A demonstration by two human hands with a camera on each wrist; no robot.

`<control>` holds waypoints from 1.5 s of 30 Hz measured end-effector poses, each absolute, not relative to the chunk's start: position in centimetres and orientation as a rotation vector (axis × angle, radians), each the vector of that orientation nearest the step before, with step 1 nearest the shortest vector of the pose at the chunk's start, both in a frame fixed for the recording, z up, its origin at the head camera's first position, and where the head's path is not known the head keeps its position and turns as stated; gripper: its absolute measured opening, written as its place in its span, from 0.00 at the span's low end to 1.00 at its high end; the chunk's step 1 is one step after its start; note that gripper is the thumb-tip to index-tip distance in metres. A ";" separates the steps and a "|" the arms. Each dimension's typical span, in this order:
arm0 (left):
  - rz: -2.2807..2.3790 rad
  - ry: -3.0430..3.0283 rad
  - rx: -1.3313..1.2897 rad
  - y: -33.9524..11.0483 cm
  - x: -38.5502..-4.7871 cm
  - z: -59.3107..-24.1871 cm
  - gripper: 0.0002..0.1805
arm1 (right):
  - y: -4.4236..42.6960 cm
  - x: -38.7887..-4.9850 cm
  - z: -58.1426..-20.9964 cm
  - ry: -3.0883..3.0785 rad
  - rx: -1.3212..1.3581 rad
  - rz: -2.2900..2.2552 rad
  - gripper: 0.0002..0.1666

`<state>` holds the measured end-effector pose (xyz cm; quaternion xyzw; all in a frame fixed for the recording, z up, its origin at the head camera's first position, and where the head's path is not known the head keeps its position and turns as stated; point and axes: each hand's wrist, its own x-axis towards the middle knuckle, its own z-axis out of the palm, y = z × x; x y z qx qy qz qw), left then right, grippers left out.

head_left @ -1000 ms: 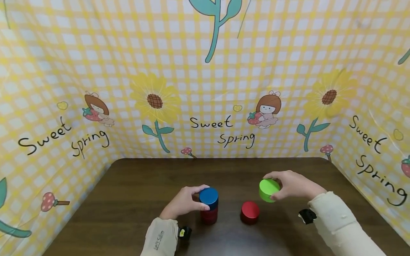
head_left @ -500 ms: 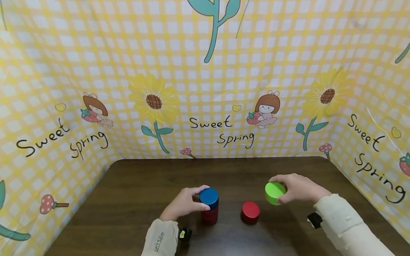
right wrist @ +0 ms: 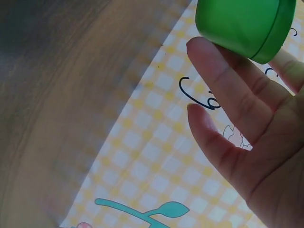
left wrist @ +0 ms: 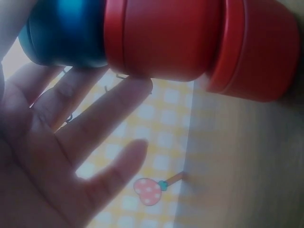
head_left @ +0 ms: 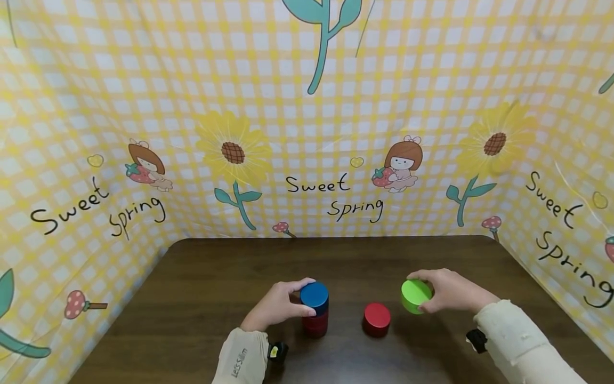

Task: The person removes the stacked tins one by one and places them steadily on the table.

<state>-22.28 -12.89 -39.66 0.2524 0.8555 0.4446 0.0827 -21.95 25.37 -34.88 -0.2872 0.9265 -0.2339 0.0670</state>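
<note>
A blue round container [head_left: 314, 296] tops a stack over red ones [head_left: 315, 324]; my left hand [head_left: 274, 308] pinches it between thumb and fingers. In the left wrist view the blue container [left wrist: 69, 31] lies against two red containers [left wrist: 164, 38], the lower one slightly offset. My right hand [head_left: 453, 290] grips a green round container [head_left: 415, 296] by its sides, to the right of a lone red container [head_left: 376, 320]. The right wrist view shows the green container [right wrist: 244, 26] clear of the table, with two fingers of the hand [right wrist: 256, 109] extended below it.
The dark wooden table [head_left: 230, 266] is bordered at the back and sides by a yellow checked cloth [head_left: 307, 133] with printed flowers and lettering. A black strap [head_left: 476, 340] is on the right wrist, another [head_left: 277, 351] on the left.
My right hand has moved right and slightly nearer with the green container, away from the lone red one. My left hand stays on the blue container.
</note>
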 end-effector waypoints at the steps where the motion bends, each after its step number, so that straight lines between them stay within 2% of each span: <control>1: 1.331 2.552 0.754 -12.9 -22.3 -39.7 0.34 | 25.4 -22.0 -35.0 2.788 -0.863 -0.712 0.36; 45: 1.341 2.547 0.742 -12.9 -22.1 -39.7 0.35 | 25.9 -22.2 -39.7 2.723 -0.892 -0.824 0.34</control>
